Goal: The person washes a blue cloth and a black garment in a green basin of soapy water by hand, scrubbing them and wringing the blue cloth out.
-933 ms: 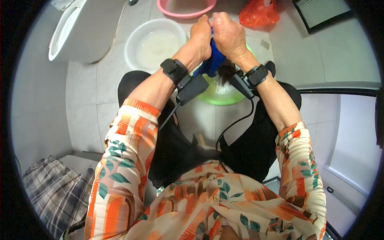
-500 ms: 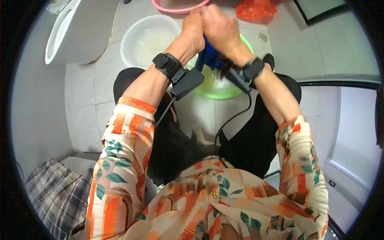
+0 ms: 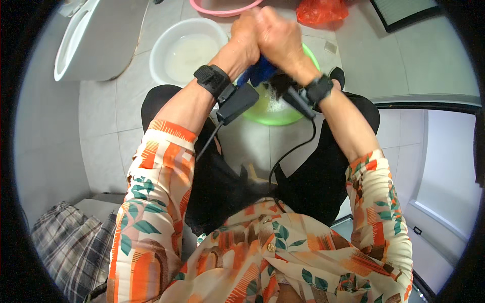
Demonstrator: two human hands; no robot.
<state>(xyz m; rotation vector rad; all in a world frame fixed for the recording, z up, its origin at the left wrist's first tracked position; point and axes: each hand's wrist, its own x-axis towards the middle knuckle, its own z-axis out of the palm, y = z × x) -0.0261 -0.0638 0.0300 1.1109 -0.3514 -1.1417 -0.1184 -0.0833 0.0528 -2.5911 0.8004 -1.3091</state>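
Note:
High in the view my left hand (image 3: 244, 39) and my right hand (image 3: 277, 38) are clenched side by side, touching, around a bunched blue cloth (image 3: 259, 71). Part of the cloth hangs below the fists, above a light green basin (image 3: 275, 121) with water and some foam in it. My forearms and fists cover much of that basin. A dark patch beside the cloth is too hidden to name. Left of the green basin stands a white basin (image 3: 157, 55) with cloudy water. Each of my wrists wears a black strap with a small black box and a cable.
A pink basin (image 3: 227, 13) and a red plastic bag (image 3: 322, 11) lie at the far side. A floor drain (image 3: 330, 47) sits in the grey tiles near the bag. To the left are a white-rimmed fixture (image 3: 64, 55) and plaid cloth (image 3: 70, 242). My knees flank the green basin.
The blue cloth below my fists has swung slightly left and looks more bunched. Both hands keep their grip in nearly the same place.

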